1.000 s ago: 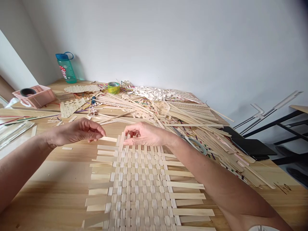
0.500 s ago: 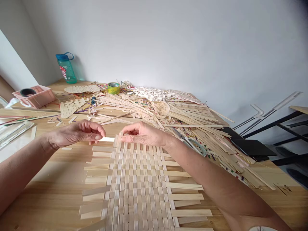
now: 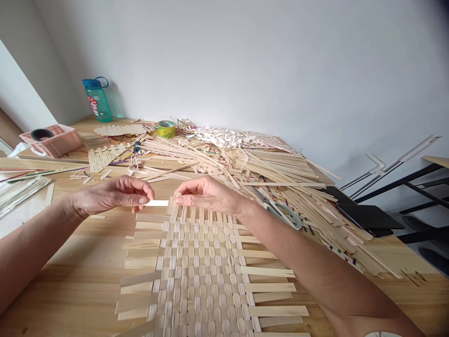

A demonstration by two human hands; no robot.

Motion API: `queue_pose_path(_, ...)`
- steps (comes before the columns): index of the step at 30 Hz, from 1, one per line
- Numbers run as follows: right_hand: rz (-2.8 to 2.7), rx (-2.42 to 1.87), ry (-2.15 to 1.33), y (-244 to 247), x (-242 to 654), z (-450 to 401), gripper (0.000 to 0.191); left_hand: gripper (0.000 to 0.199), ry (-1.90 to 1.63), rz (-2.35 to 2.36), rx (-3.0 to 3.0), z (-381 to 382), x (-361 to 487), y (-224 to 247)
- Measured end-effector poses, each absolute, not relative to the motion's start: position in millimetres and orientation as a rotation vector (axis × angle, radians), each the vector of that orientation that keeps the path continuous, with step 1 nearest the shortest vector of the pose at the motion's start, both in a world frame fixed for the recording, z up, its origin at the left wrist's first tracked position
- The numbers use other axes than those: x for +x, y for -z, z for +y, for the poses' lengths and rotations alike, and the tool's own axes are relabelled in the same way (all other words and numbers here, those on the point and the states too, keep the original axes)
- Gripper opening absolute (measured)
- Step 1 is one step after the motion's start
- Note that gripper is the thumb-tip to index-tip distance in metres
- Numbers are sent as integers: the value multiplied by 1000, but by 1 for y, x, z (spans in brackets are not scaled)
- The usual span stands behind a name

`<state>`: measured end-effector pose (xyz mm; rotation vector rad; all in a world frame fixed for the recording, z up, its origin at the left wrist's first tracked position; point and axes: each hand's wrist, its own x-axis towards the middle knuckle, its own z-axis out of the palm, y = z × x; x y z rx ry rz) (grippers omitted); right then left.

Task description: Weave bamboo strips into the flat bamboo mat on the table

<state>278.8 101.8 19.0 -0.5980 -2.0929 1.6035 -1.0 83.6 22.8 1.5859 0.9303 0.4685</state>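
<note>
A woven mat of pale wood strips (image 3: 203, 271) lies on the table in front of me, with loose strip ends sticking out along both sides. At its far left corner, my left hand (image 3: 122, 195) pinches the end of a pale crosswise strip (image 3: 157, 203) between thumb and fingers. That strip runs right, into the upright strip ends at the mat's far edge. There my right hand (image 3: 203, 194) is closed, its thumb and fingers gripping the upright strip ends (image 3: 173, 208). Part of the far edge is hidden behind my right hand and forearm.
Behind the mat is a heap of loose wood strips (image 3: 280, 168), with scissors (image 3: 280, 210) at its near side. A yellow tape roll (image 3: 166, 129), a pink basket (image 3: 58, 140) and a teal bottle (image 3: 99, 103) stand farther back. A black flat object (image 3: 368, 216) lies at the right edge.
Both hands keep their grips in nearly the same place. My right thumb and fingers have shifted very slightly left at the strip ends.
</note>
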Motion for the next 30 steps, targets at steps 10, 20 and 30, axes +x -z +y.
queue_pose_path(10, -2079, -609, -1596, -22, 279, 100, 17, 21, -367, 871, 1714, 80, 6, -28)
queue_pose_path(20, -2087, -613, -1605, -21, 279, 99, 16, 19, -532, 854, 1585, 71, 29, -18)
queue_pose_path(30, -2044, -622, -1672, -20, 280, 99, 11, 20, -589, 791, 1374, 70, 35, -8)
